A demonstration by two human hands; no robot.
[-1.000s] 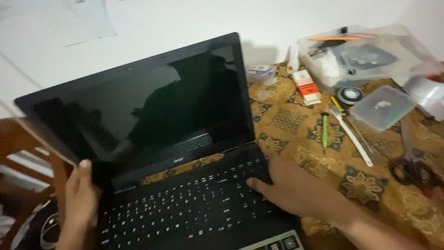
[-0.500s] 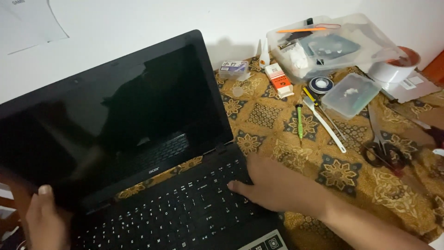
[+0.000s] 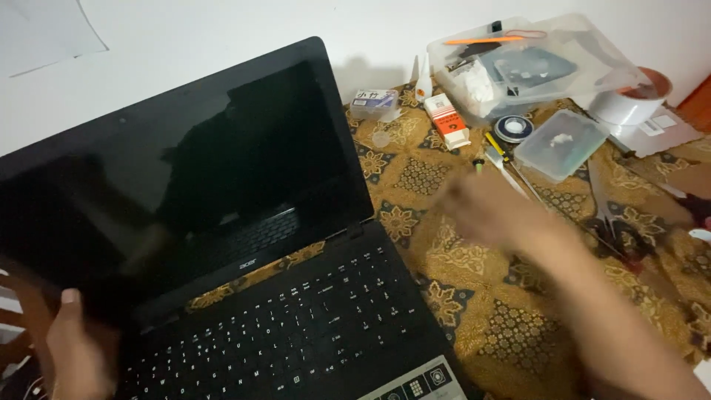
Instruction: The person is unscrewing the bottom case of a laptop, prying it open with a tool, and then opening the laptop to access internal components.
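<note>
The black laptop point(image 3: 222, 244) sits open on the patterned table point(image 3: 503, 326), screen dark. The left hand point(image 3: 70, 348) grips its left edge by the hinge. The right hand point(image 3: 489, 211) hovers blurred above the cloth near a screwdriver point(image 3: 498, 148), seemingly empty, fingers loose.

Laptop screen point(image 3: 185, 185) at left, large black rectangle, dark and glossy, tilted back against the white wall, only dim reflections on it; strip of small square stickers point(image 3: 418, 384) on the laptop's front right corner, pale with dark icons; small clear box with a printed label point(image 3: 374, 102) just right of the screen's top corner; white and orange carton point(image 3: 446, 120) beside it, lying flat, long and narrow; white label point(image 3: 652, 126) on a grey flat packet at far right, small and rectangular, near the white tape roll point(image 3: 629, 100).
</note>
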